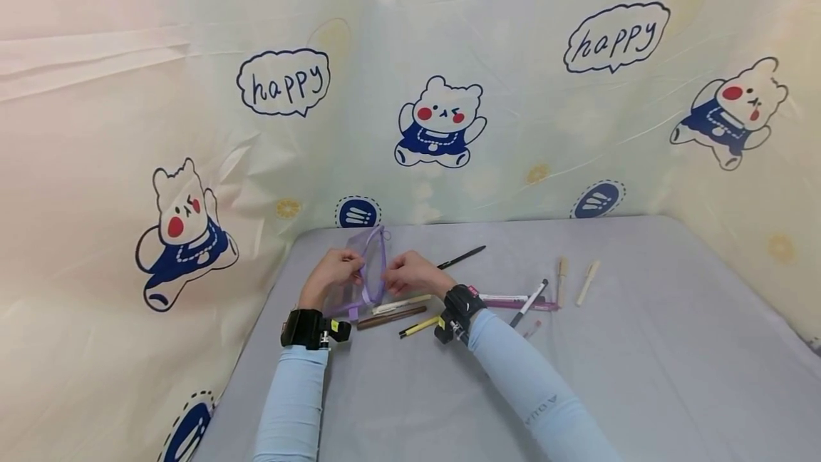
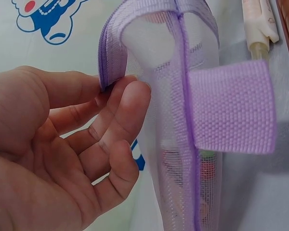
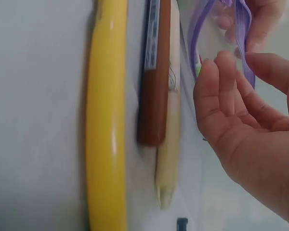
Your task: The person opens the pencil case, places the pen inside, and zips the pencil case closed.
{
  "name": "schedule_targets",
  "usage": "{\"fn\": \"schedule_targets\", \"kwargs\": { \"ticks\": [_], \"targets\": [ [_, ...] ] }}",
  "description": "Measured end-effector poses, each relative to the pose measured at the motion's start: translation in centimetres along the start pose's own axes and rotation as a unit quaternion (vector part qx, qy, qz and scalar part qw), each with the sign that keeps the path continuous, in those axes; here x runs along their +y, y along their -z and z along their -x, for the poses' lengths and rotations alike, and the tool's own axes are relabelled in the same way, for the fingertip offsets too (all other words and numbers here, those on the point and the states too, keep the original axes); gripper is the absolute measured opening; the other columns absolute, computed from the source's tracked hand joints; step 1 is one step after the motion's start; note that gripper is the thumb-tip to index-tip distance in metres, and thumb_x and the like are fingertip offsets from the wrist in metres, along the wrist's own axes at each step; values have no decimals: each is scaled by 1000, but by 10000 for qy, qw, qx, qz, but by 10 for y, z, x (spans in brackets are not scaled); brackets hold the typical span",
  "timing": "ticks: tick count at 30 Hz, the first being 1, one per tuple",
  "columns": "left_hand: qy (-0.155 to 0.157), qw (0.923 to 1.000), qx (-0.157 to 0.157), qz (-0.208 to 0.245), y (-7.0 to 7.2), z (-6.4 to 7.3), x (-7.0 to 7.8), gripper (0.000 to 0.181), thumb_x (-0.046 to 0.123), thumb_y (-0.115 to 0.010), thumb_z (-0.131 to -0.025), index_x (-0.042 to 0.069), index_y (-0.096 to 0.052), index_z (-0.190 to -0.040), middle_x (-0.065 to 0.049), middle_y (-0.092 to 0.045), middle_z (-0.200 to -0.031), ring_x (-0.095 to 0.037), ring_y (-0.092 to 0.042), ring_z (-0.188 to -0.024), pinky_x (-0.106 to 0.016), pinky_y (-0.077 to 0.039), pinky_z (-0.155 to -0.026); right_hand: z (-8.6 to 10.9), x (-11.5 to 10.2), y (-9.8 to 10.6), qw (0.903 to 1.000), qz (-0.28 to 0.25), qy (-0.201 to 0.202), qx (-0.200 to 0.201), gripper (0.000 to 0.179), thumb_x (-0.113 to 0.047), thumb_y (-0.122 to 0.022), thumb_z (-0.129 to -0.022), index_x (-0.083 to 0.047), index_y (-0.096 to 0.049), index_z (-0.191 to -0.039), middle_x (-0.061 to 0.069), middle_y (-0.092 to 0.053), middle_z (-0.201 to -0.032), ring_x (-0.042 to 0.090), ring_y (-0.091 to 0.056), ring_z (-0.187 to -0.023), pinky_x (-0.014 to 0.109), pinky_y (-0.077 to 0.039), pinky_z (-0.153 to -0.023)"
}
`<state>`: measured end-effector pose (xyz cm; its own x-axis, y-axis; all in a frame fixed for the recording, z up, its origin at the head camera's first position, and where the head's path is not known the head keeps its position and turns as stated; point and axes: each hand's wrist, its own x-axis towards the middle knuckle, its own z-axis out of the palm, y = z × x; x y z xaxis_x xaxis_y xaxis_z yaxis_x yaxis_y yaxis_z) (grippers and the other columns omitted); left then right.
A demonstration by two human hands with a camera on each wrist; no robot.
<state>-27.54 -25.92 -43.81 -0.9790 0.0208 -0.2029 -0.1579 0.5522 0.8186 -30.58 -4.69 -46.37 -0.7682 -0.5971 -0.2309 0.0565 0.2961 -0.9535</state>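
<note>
A purple-trimmed mesh pouch [image 1: 348, 299] stands on edge at the table's left, its zippered mouth spread apart. My left hand [image 1: 336, 269] pinches the zipper edge [image 2: 105, 62] between thumb and fingertips. At the opposite side of the mouth, my right hand [image 1: 410, 273] holds the rim with curled fingers and thumb; its fingertips partly hide the contact. Through the mesh, the left wrist view shows red and green items [image 2: 208, 166] inside. Beside the pouch lie a cream pen [image 1: 400, 304], a brown pen [image 1: 391, 318] and a yellow pen [image 1: 418, 326].
A black pen [image 1: 463, 257] lies behind my right hand. Right of that wrist, a white-and-black pen [image 1: 529, 302] crosses purple pens [image 1: 545, 306]. Two beige pens [image 1: 587, 283] lie farther right. A patterned curtain [image 1: 500, 184] hangs behind the table.
</note>
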Motion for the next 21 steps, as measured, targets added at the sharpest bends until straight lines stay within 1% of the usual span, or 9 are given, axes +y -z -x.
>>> {"fn": "schedule_targets", "kwargs": {
  "ticks": [4, 8, 12, 15, 19, 21],
  "targets": [
    [6, 10000, -33, -30, 1, 0, 0, 27, 17, -53, -101, -5, -62, -114, -5, -68, -80, -11, -66, -67, -27, -45, -64, 4, -1, 6, 9990, 445, 23, 80, 19, -17, -65, -93, 0, -69, -101, 8, -71, -86, 18, -68, -72, 41, -59, -78],
    [-59, 10000, -7, -68, 2, -1, 1, 26, 16, -54, -101, -6, -62, -112, -5, -68, -79, -11, -66, -66, -27, -48, -66, 9, -7, 11, 9943, 1060, 75, 120, 15, -22, -66, -93, -7, -70, -97, 8, -72, -90, 19, -67, -72, 40, -59, -75],
    [-90, 9999, -4, -89, 2, -2, 2, 26, 15, -54, -100, -7, -62, -110, -4, -67, -77, -11, -66, -65, -26, -48, -65, 13, -12, 15, 9872, 1588, 91, 79, 11, -23, -67, -91, -12, -70, -93, 4, -71, -86, 18, -66, -71, 37, -57, -70],
    [-71, 9999, -26, -91, 1, -2, 2, 26, 16, -54, -100, -7, -62, -110, -3, -67, -75, -11, -66, -65, -26, -48, -65, 16, -14, 16, 9826, 1856, 72, -3, 10, -23, -69, -89, -14, -70, -90, 1, -69, -85, 19, -66, -74, 37, -57, -70],
    [-65, 9999, -34, -78, 0, -2, 1, 26, 16, -54, -100, -7, -63, -108, -3, -67, -75, -11, -66, -65, -27, -49, -65, 21, -16, 17, 9727, 2318, 81, -67, 10, -25, -71, -88, -16, -69, -88, -1, -67, -85, 18, -66, -76, 37, -57, -72],
    [-58, 10000, -16, -64, -1, -2, 1, 25, 16, -55, -100, -7, -63, -108, -2, -67, -75, -11, -66, -65, -27, -49, -65, 23, -16, 17, 9673, 2535, 87, -77, 10, -25, -71, -88, -15, -68, -87, 0, -66, -84, 16, -64, -74, 35, -56, -70]
  ]
}}
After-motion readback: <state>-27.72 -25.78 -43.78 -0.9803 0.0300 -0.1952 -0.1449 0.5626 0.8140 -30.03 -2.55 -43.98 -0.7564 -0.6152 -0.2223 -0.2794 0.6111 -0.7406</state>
